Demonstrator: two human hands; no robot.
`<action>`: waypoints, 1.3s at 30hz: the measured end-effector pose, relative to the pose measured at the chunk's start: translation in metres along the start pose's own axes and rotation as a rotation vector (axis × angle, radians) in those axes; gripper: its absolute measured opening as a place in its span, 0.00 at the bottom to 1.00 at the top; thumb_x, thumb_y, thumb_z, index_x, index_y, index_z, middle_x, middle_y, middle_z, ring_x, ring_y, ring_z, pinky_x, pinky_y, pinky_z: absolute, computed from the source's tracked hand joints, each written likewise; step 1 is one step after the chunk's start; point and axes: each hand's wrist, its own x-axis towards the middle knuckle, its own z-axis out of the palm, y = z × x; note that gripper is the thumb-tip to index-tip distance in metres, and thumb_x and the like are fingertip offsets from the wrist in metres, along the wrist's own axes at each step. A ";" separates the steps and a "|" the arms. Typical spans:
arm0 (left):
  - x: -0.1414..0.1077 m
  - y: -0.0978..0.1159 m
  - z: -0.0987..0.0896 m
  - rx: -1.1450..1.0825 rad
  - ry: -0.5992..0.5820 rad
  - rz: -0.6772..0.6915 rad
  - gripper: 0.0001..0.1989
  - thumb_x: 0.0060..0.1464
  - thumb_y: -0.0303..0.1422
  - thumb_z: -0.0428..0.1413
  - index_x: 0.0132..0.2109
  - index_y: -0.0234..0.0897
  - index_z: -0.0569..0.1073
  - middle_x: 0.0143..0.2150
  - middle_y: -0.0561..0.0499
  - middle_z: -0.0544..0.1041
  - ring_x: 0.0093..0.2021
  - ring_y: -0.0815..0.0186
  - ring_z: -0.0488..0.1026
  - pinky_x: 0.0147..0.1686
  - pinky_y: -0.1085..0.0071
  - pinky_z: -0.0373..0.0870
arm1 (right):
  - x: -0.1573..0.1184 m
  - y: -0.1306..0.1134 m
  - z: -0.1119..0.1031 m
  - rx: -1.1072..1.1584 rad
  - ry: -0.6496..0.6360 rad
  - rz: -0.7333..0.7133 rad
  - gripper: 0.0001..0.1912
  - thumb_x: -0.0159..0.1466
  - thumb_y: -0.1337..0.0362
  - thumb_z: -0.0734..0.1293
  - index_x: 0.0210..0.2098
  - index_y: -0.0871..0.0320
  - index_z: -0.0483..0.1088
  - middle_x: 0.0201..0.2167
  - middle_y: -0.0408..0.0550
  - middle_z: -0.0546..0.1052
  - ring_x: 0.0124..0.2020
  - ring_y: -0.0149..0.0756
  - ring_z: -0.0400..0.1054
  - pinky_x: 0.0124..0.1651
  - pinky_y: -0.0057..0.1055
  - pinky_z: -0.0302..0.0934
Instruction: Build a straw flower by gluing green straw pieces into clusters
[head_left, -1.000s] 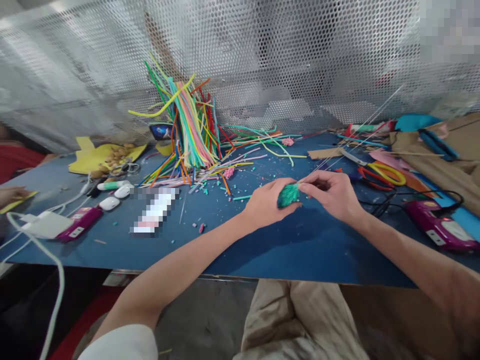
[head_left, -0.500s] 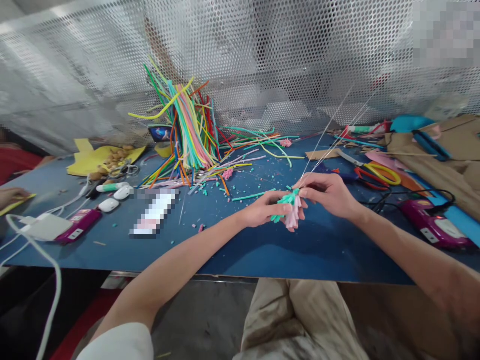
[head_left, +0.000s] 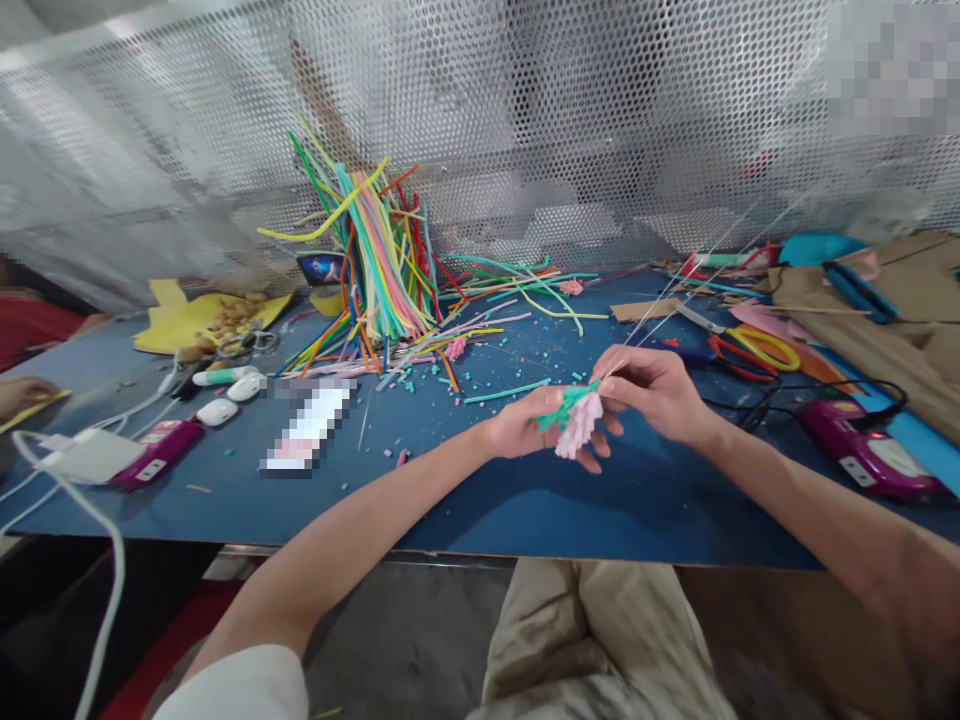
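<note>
A small bundle of pink and green pipe cleaner pieces [head_left: 577,422] lies across the fingers of my left hand [head_left: 519,424]. The left thumb rests by its green side, while the fingertips show spread below the pink part. My right hand [head_left: 654,388] is closed in a pinch at the bundle's gathered top end. Thin pale wires [head_left: 651,318] run from that pinch up and to the right. Whether the right fingertips also grip the bundle itself is hidden.
Many coloured pipe cleaners [head_left: 382,260] stand bunched at the back, with small cut bits scattered before them. A blurred phone [head_left: 309,425] lies left. Scissors [head_left: 765,348], cardboard [head_left: 922,270] and a purple device [head_left: 870,450] are on the right. Another person's hand [head_left: 26,395] is far left.
The wires have swung lower to the right. My left thumb has drawn back from the bundle and the left fingers have opened out beneath it. The pink part now shows more.
</note>
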 end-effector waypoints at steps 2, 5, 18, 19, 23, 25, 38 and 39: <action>0.001 0.000 0.000 0.182 0.155 0.169 0.36 0.53 0.58 0.58 0.59 0.37 0.70 0.55 0.37 0.74 0.49 0.52 0.76 0.46 0.54 0.77 | 0.001 -0.001 -0.004 -0.118 0.086 -0.015 0.10 0.62 0.56 0.73 0.34 0.55 0.75 0.30 0.44 0.76 0.26 0.30 0.67 0.27 0.30 0.64; 0.001 0.003 0.005 0.634 0.432 0.362 0.38 0.47 0.52 0.66 0.61 0.39 0.69 0.59 0.39 0.72 0.54 0.53 0.73 0.51 0.59 0.73 | 0.004 -0.002 -0.007 -0.287 0.195 -0.008 0.12 0.63 0.53 0.72 0.33 0.56 0.75 0.31 0.46 0.76 0.30 0.32 0.67 0.32 0.31 0.64; 0.008 -0.003 0.010 0.349 0.465 0.235 0.24 0.53 0.48 0.65 0.48 0.35 0.72 0.41 0.47 0.78 0.36 0.66 0.77 0.36 0.71 0.75 | 0.003 -0.002 -0.006 -0.189 0.079 0.064 0.13 0.63 0.53 0.72 0.41 0.55 0.78 0.37 0.47 0.79 0.31 0.33 0.71 0.35 0.33 0.69; 0.007 -0.003 0.008 0.274 0.424 0.211 0.25 0.52 0.48 0.66 0.48 0.35 0.72 0.42 0.45 0.79 0.37 0.64 0.78 0.37 0.69 0.77 | 0.003 -0.003 -0.007 -0.145 0.028 0.062 0.13 0.64 0.53 0.71 0.42 0.54 0.78 0.38 0.47 0.80 0.31 0.33 0.71 0.34 0.33 0.70; 0.004 -0.001 0.007 0.079 0.288 0.120 0.29 0.50 0.51 0.66 0.50 0.35 0.73 0.46 0.40 0.80 0.39 0.59 0.80 0.34 0.63 0.80 | 0.002 -0.007 -0.009 -0.067 -0.055 0.047 0.11 0.64 0.54 0.72 0.40 0.53 0.79 0.35 0.47 0.79 0.28 0.32 0.71 0.30 0.33 0.68; 0.004 -0.001 0.007 0.048 0.215 0.064 0.31 0.50 0.54 0.65 0.51 0.34 0.74 0.47 0.37 0.80 0.41 0.56 0.81 0.34 0.62 0.81 | 0.002 -0.008 -0.009 -0.116 -0.021 0.010 0.10 0.62 0.54 0.73 0.35 0.54 0.79 0.35 0.48 0.79 0.31 0.34 0.72 0.33 0.34 0.69; 0.006 0.005 0.025 0.897 0.649 0.329 0.36 0.49 0.50 0.67 0.60 0.39 0.69 0.56 0.43 0.76 0.52 0.57 0.75 0.48 0.65 0.72 | 0.004 -0.005 -0.009 -0.398 0.222 -0.071 0.09 0.62 0.55 0.74 0.30 0.52 0.78 0.32 0.46 0.78 0.33 0.36 0.72 0.34 0.35 0.65; 0.006 0.004 0.027 0.949 0.659 0.327 0.34 0.49 0.49 0.67 0.59 0.38 0.70 0.53 0.44 0.77 0.50 0.58 0.75 0.49 0.65 0.71 | 0.004 -0.004 -0.009 -0.401 0.229 -0.068 0.09 0.61 0.55 0.74 0.31 0.52 0.78 0.32 0.46 0.79 0.33 0.37 0.72 0.34 0.35 0.66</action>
